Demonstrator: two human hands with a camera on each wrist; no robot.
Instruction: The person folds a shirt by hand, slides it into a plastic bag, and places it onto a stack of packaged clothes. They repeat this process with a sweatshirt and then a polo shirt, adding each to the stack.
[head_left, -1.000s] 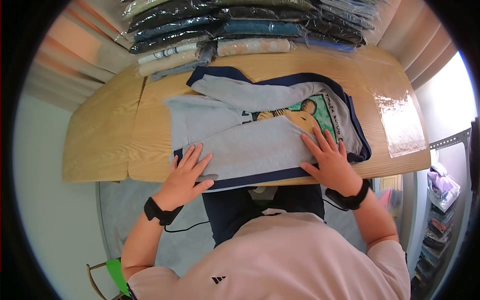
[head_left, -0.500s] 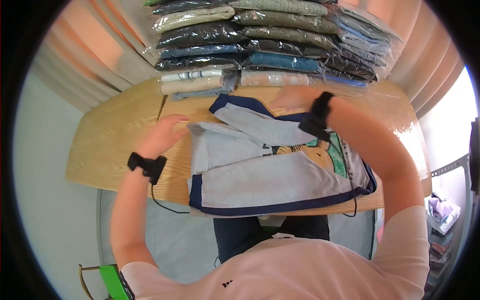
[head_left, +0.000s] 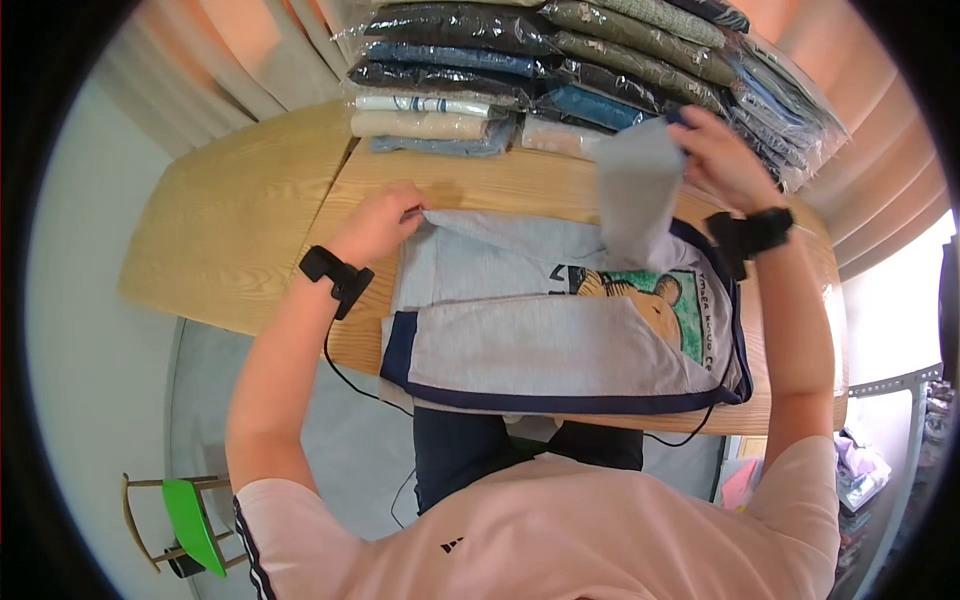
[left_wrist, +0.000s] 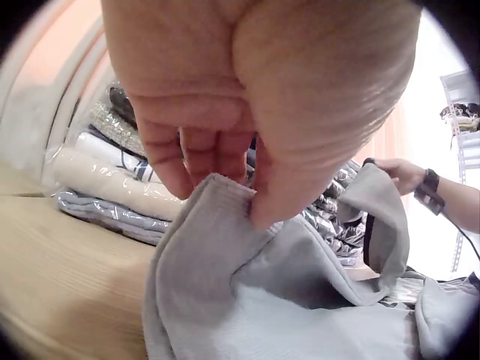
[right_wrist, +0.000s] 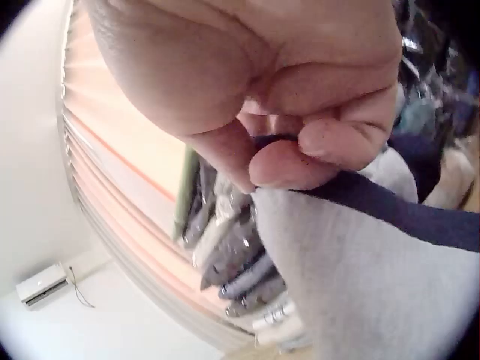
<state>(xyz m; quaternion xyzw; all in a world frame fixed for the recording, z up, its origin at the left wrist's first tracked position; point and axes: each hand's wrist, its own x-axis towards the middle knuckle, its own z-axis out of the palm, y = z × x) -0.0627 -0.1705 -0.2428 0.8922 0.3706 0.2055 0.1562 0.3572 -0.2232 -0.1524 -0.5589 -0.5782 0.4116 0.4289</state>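
Observation:
A light grey garment [head_left: 520,345] with navy trim and a printed animal picture lies partly folded on the table. At its far left corner, my left hand [head_left: 383,222] pinches the grey hem; the left wrist view shows the fabric edge [left_wrist: 217,199] between thumb and fingers. My right hand [head_left: 728,160] holds a raised grey sleeve [head_left: 640,185] by its navy cuff, lifted above the garment's far side. In the right wrist view, thumb and fingers [right_wrist: 292,165] grip the navy band [right_wrist: 382,199]. The near sleeve lies flat across the front.
Stacks of clothes in clear plastic bags [head_left: 450,75] stand along the back of the wooden table [head_left: 240,210]. Curtains [head_left: 240,70] hang behind. A green and wooden chair [head_left: 192,525] is on the floor at the lower left, and a shelf with bagged items [head_left: 862,470] stands at the right.
Both hands have left the garment's near part, where they lay flat, and moved to its far side. The left has taken the hem corner; the right has lifted the far sleeve off the garment.

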